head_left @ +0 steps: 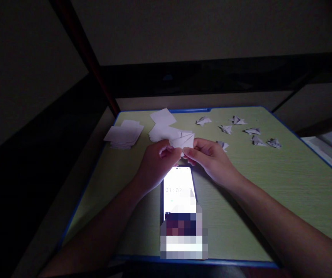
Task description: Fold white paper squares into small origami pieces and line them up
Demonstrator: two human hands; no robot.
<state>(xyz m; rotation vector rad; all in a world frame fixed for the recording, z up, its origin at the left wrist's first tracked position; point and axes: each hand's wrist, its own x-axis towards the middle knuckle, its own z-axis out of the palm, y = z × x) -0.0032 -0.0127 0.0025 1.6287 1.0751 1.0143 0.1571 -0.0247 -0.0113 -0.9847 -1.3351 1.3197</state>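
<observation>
A small piece of folded white paper (183, 141), with crease lines across it, is held up above the table between both hands. My left hand (160, 160) pinches its lower left side between thumb and fingers. On the other side, my right hand (208, 156) grips the lower right edge, its thumb tip close to the left thumb. Just below the hands lies a lit phone (180, 185) showing "01:02" on a bright screen; its lower part is blurred out by blocks. Behind the held piece, loose white sheets (161, 129) lie partly hidden by it.
Another stack of white sheets (123, 135) lies at the back left. Several small folded paper figures (236, 120) are scattered at the back right, one partly behind my right hand. The greenish table (284, 193) has a blue rim; the surroundings are dark.
</observation>
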